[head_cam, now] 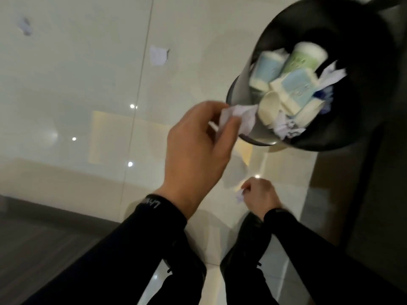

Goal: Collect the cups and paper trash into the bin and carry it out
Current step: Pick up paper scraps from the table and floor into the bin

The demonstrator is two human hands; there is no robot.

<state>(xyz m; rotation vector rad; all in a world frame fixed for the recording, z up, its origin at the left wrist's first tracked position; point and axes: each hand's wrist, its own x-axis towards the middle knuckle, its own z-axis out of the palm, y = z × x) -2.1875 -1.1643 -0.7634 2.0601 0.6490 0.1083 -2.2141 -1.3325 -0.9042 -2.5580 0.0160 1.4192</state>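
Bin (275, 40): black, round, open-topped, on the pale tiled floor (88, 89), ahead and to the right of the person. It holds several paper cups (295, 89) in pale blue, green and cream. They lie on their sides with their long axes running roughly toward the upper right, over white crumpled scraps. The view is blurred.

Crumpled paper (239, 117): a white wad with no clear long axis, pinched between the thumb and curled fingers of the left grip (196, 146). It sits at the bin's near rim, touching it or just over it; which cannot be told. The bin mouth lies directly beyond the fingertips, up and to the right, so a drop looks to need only a slight reach forward.

Left grip: the nearer of the two to the bin.

Right grip (261, 198): low, near the shoes (248, 249), well short of the bin, fingers curled on a small scrap (239, 197).

Loose papers: two white pieces on the floor, one mid-left (158, 55) and one far left (26, 26), both well apart from the bin and from either grip. Judged not yet collected.
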